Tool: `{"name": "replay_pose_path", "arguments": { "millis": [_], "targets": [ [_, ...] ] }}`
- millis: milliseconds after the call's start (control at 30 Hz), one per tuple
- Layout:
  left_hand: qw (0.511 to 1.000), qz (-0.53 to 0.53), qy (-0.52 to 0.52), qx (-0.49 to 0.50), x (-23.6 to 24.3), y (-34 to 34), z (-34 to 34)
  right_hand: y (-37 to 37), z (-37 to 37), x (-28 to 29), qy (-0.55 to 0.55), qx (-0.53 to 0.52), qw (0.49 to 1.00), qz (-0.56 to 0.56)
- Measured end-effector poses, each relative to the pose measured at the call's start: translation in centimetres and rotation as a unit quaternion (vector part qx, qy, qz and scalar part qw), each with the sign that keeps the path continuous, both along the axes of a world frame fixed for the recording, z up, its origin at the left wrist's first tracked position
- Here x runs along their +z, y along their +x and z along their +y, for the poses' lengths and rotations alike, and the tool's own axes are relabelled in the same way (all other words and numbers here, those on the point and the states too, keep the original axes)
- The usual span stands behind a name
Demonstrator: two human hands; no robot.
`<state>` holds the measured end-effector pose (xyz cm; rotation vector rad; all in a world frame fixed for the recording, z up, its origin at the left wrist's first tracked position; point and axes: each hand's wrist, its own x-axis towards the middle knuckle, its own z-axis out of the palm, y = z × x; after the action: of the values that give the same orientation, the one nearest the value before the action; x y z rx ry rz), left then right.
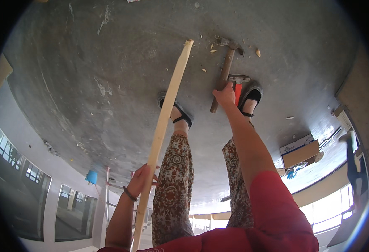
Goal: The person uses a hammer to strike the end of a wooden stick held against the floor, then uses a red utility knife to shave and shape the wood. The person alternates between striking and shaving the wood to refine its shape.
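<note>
My left hand (141,178) is closed around a long pale wooden strip (170,96), which slants up past my left leg. My right hand (225,93) reaches down with its fingers closed on the brown wooden handle of a claw hammer (227,63), whose head points away from me. Right beside it, by my right foot, lies a second tool (238,93) with a red handle and a metal head; whether my fingers also touch it is hard to tell. Small wood chips (213,50) lie around the hammer head on the grey floor (109,63).
Cardboard boxes (300,153) and odds and ends lie on the floor at the right, near what looks like another person (352,155) at the rim. A blue bucket (91,176) and a metal ladder (108,189) stand at the lower left, near windows.
</note>
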<state>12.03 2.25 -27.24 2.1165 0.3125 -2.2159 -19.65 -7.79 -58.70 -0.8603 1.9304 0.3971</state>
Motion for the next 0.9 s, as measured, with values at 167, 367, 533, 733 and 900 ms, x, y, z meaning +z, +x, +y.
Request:
{"name": "replay_pose_path", "arguments": {
  "millis": [167,367,533,733,900],
  "targets": [
    [0.952,-0.170,-0.082,-0.239,-4.7,3.1,4.6,-1.5,-1.8,5.2,-0.061,-0.192,0.940,-0.274],
    [0.882,-0.249,-0.119,-0.381,-9.0,4.5,6.0,-1.7,-6.3,10.1,-0.107,-0.148,0.925,-0.333],
    [0.851,-0.261,-0.085,-0.448,-12.9,7.4,6.3,1.2,-9.7,8.7,-0.162,0.055,0.962,-0.214],
    [0.843,-0.328,-0.102,-0.414,-18.8,12.4,9.2,0.5,-8.2,5.7,-0.160,0.175,0.960,-0.146],
    [0.758,-0.372,-0.155,-0.514,-20.9,14.8,7.7,0.4,-10.6,6.9,-0.182,0.222,0.951,-0.116]
  ]
}}
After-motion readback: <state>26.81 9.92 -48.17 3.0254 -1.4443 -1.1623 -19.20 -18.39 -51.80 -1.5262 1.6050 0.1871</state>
